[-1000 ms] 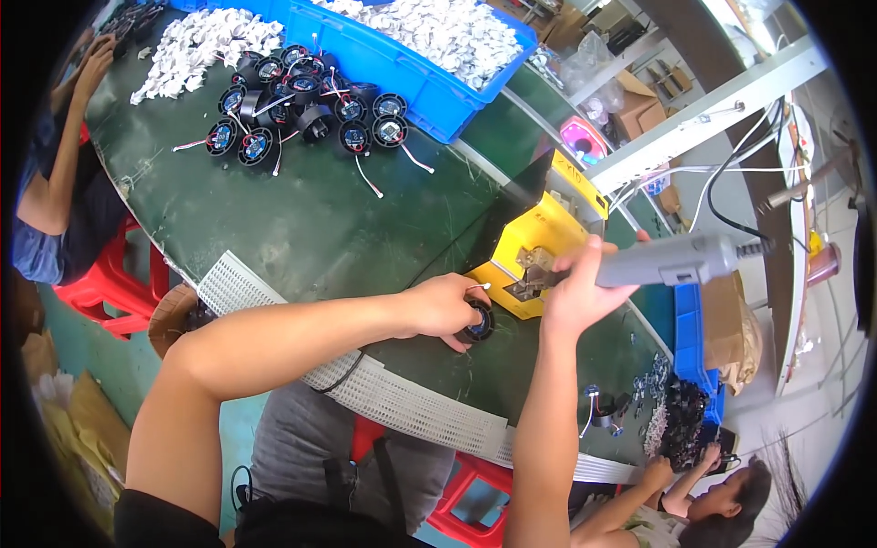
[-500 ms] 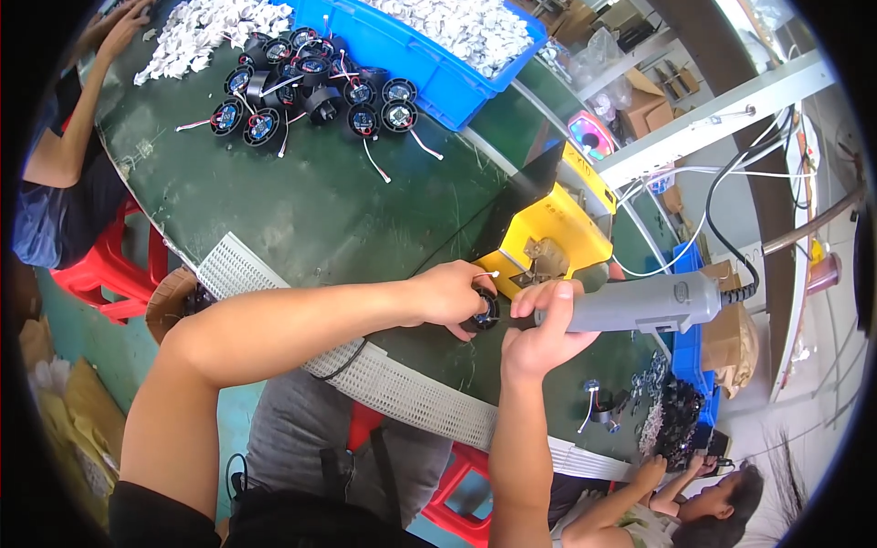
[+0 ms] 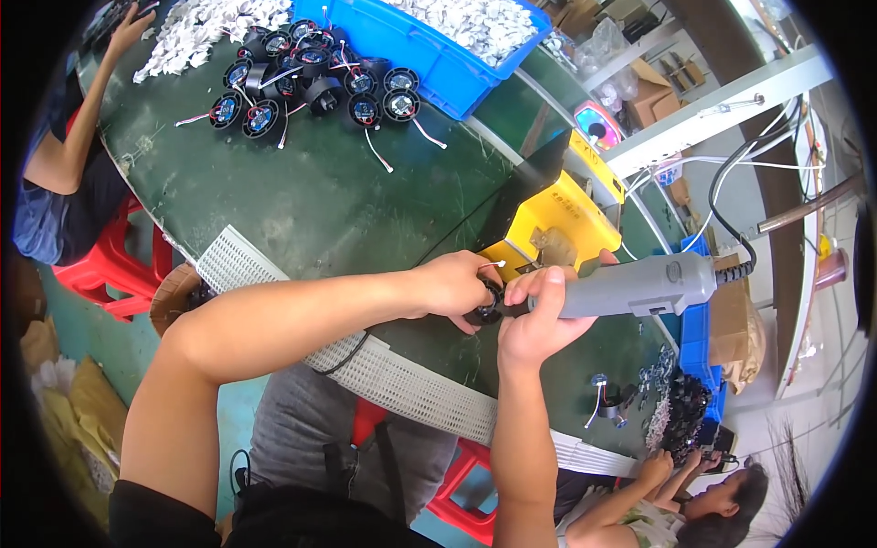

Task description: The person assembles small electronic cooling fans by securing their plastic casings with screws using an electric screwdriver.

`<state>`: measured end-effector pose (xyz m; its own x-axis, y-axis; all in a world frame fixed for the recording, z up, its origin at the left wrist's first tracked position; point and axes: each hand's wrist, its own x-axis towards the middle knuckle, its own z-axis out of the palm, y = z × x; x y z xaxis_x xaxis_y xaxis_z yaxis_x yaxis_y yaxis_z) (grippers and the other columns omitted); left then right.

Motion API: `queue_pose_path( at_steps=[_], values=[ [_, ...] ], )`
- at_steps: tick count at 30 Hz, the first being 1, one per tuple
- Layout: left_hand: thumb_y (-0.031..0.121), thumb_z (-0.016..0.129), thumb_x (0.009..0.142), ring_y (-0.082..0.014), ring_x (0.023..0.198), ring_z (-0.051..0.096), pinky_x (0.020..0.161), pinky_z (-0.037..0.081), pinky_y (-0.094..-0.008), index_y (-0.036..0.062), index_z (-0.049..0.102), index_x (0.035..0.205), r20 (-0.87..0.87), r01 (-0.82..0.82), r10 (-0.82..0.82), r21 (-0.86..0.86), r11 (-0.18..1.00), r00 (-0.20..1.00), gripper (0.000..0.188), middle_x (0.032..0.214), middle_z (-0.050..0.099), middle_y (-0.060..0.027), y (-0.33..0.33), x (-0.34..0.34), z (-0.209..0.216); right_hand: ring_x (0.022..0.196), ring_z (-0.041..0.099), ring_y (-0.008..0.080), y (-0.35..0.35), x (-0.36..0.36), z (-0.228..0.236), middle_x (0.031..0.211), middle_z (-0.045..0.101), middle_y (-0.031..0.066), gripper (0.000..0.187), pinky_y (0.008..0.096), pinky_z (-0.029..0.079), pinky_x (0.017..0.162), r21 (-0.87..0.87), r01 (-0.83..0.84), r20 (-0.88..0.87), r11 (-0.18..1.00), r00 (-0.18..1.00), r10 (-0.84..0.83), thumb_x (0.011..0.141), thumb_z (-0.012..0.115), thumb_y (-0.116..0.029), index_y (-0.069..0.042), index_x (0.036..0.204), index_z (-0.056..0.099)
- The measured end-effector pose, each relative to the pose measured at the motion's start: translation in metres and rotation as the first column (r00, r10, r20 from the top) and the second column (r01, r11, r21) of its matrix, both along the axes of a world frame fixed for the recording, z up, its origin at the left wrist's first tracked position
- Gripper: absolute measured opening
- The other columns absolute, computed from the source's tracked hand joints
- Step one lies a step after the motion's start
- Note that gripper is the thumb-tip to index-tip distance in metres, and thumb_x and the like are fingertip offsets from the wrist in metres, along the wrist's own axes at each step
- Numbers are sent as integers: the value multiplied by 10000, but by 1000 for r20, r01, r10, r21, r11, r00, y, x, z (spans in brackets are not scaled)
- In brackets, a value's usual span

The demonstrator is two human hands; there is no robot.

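My left hand [image 3: 449, 288] is closed round a small black round motor unit [image 3: 484, 310] just over the green table. A short wire with a white plug sticks out above its fingers. A grey electric screwdriver [image 3: 639, 290] lies sideways in my right hand [image 3: 534, 324], whose fingers wrap its front end. The screwdriver's tip points left at the motor unit; the fingers hide whether it touches. Close behind both hands stands a yellow machine [image 3: 553, 224] with a dark side panel.
Several similar motor units [image 3: 315, 78] with wires lie at the back, beside a heap of white pieces [image 3: 196, 36] and a blue bin [image 3: 438, 64]. White perforated edging [image 3: 402, 384] lines the table's front. Co-workers sit at left and lower right. The screwdriver's black cable [image 3: 717, 196] runs upward.
The screwdriver and my right hand have shifted slightly left, closer to the motor unit, and the screwdriver's rear end has risen. My left hand keeps its hold. The view has moved a little.
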<state>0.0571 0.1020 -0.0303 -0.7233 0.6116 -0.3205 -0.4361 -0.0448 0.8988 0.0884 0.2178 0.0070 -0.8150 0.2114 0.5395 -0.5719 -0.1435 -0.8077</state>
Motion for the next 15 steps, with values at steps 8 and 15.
queue_pose_path(
  at_steps=[8, 15],
  values=[
    [71, 583, 899, -217, 832, 672, 688, 623, -340, -34, 622, 1106, -48, -48, 50, 34, 998, 998, 235, 983, 641, -148, 12, 3, 0, 520, 515, 152, 17, 2, -10, 716, 531, 85, 523, 299, 464, 499, 129, -27, 46, 991, 999, 21, 935, 514, -32, -14, 1383, 245],
    [111, 585, 821, -244, 733, 705, 585, 557, -358, -10, 649, 1071, -742, -437, -122, -510, 741, 659, 285, 782, 697, -141, -70, -23, 29, 1177, 552, 289, 102, 41, 9, 1241, 570, 163, 536, 384, 436, 1007, 787, 186, 16, 588, 947, -320, 748, 816, -185, -43, 1219, 604]
  ],
)
